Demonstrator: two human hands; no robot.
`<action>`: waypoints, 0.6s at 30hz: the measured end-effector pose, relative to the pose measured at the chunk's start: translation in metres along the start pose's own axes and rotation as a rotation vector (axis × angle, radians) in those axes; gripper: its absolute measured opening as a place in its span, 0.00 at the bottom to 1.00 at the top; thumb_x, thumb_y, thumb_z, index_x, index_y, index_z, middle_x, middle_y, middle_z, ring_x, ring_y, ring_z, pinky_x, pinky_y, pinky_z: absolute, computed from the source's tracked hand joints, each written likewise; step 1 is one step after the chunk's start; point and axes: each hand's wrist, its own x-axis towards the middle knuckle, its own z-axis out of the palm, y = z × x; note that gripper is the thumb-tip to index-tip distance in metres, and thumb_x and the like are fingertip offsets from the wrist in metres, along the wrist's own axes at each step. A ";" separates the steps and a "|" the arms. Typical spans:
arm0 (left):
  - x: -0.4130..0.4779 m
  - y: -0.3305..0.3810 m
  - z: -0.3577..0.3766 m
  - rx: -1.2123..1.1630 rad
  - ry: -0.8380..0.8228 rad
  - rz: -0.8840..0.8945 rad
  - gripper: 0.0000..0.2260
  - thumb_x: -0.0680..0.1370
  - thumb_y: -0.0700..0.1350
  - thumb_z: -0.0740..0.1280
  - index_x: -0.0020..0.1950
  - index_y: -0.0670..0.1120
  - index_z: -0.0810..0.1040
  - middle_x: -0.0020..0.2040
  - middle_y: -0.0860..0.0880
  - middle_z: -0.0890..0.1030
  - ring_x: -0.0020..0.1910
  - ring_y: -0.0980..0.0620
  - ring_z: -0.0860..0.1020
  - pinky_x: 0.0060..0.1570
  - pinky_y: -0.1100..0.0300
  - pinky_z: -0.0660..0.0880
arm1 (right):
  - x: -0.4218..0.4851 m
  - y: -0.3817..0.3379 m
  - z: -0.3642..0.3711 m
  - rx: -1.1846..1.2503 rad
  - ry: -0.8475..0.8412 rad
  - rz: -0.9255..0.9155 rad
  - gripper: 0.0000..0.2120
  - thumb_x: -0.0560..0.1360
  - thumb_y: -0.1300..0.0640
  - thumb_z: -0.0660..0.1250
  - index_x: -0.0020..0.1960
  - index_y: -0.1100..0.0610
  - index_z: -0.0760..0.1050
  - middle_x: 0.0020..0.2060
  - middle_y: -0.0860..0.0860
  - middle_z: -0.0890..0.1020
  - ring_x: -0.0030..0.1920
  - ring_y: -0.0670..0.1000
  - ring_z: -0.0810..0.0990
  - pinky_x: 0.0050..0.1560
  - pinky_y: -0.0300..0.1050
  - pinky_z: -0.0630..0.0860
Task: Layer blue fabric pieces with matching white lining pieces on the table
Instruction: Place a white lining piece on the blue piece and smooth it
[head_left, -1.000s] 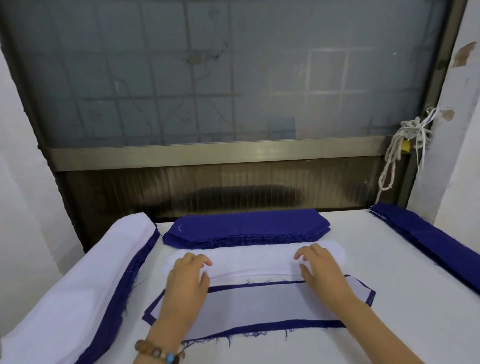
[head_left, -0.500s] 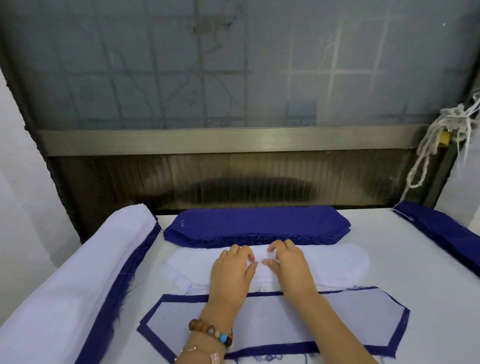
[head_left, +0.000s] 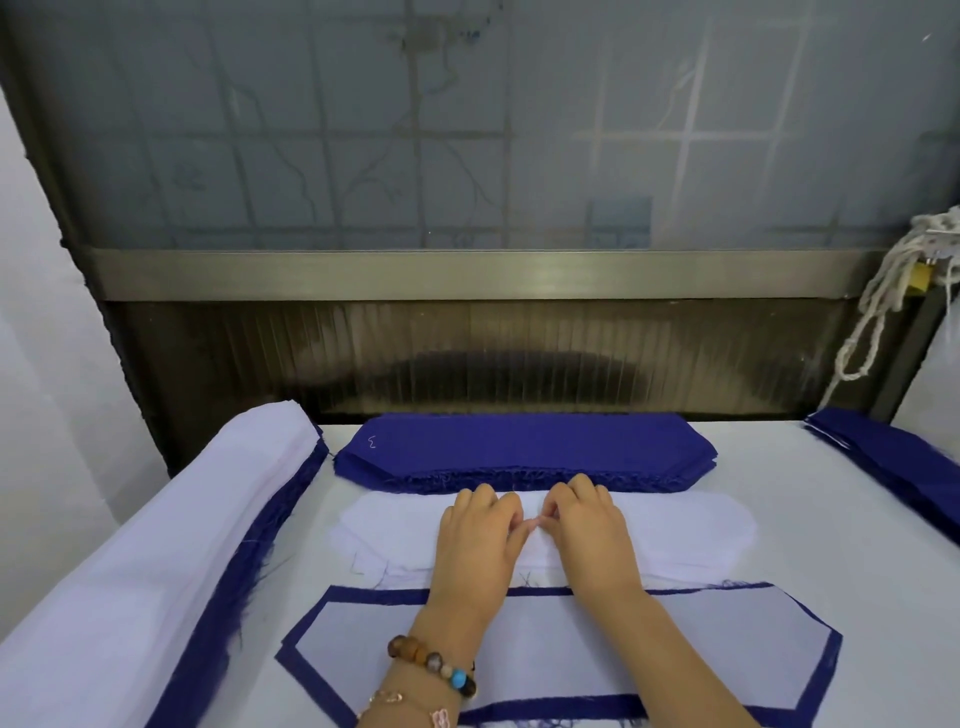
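A stack of white lining pieces (head_left: 685, 530) lies across the middle of the table. Both hands rest on its centre, side by side. My left hand (head_left: 480, 540) and my right hand (head_left: 587, 525) have curled fingers that meet at the top sheet, seemingly pinching it. Behind them sits a stack of blue fabric pieces (head_left: 524, 449). In front, one blue piece with a white lining piece laid on it (head_left: 701, 654) lies flat, its blue border showing all round.
A long pile of white and blue cloth (head_left: 156, 561) runs along the table's left side. More blue fabric (head_left: 904, 462) lies at the right edge. A dark window frame and glass stand behind the table. A rope (head_left: 883, 312) hangs at the right.
Both hands have come together from the ends of the white stack to its middle. Their fingers have curled at the top sheet. The camera has moved closer.
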 end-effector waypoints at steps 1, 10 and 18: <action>0.001 0.000 0.001 0.008 0.009 -0.003 0.09 0.82 0.56 0.56 0.51 0.53 0.72 0.49 0.55 0.71 0.47 0.55 0.66 0.46 0.65 0.62 | 0.000 0.000 0.001 -0.016 0.006 -0.020 0.06 0.81 0.51 0.59 0.55 0.50 0.72 0.53 0.46 0.71 0.50 0.46 0.67 0.51 0.37 0.68; 0.003 -0.006 0.009 -0.003 -0.085 0.022 0.17 0.83 0.51 0.56 0.72 0.56 0.64 0.69 0.58 0.68 0.68 0.56 0.63 0.64 0.60 0.59 | -0.001 -0.001 0.002 -0.012 -0.015 -0.077 0.03 0.82 0.56 0.56 0.53 0.49 0.66 0.53 0.45 0.71 0.52 0.46 0.65 0.49 0.38 0.57; 0.004 -0.006 0.008 -0.022 -0.043 -0.042 0.07 0.81 0.55 0.60 0.56 0.54 0.69 0.55 0.57 0.71 0.56 0.56 0.67 0.56 0.63 0.60 | -0.006 -0.003 -0.004 0.044 0.012 -0.099 0.05 0.82 0.56 0.54 0.49 0.47 0.61 0.47 0.42 0.66 0.49 0.46 0.62 0.51 0.39 0.58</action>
